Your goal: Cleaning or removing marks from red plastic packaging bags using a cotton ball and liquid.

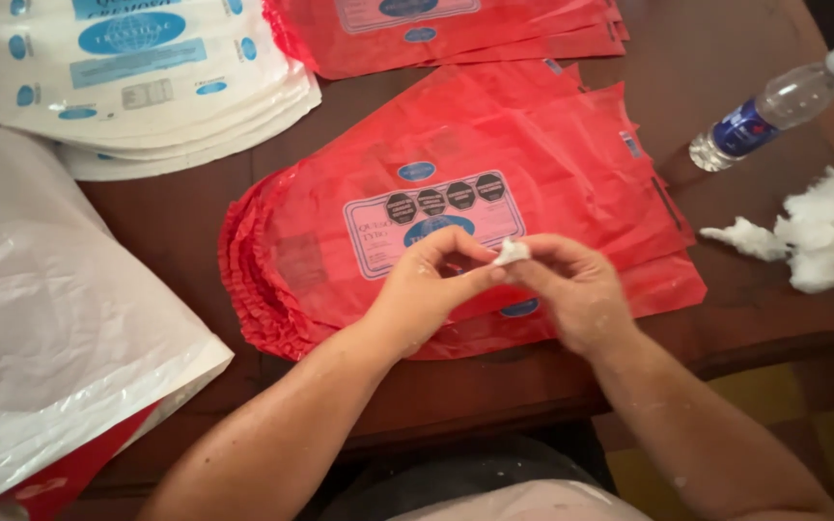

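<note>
A small tuft of white cotton (pixel 511 253) is pinched between the fingertips of both my hands. My left hand (pixel 427 289) and my right hand (pixel 571 289) meet over a fanned stack of red plastic bags (pixel 571 164) with a printed label in the middle. The stack lies on a dark brown wooden table (pixel 185 222), and both hands hover just above its near edge.
A larger wad of cotton (pixel 818 236) lies at the right, beside a clear plastic bottle (pixel 774 111) with a blue cap. White printed bags (pixel 147 87) are stacked at the back left, more red bags (pixel 456 29) at the back, and a big white sack (pixel 50 309) lies at the left.
</note>
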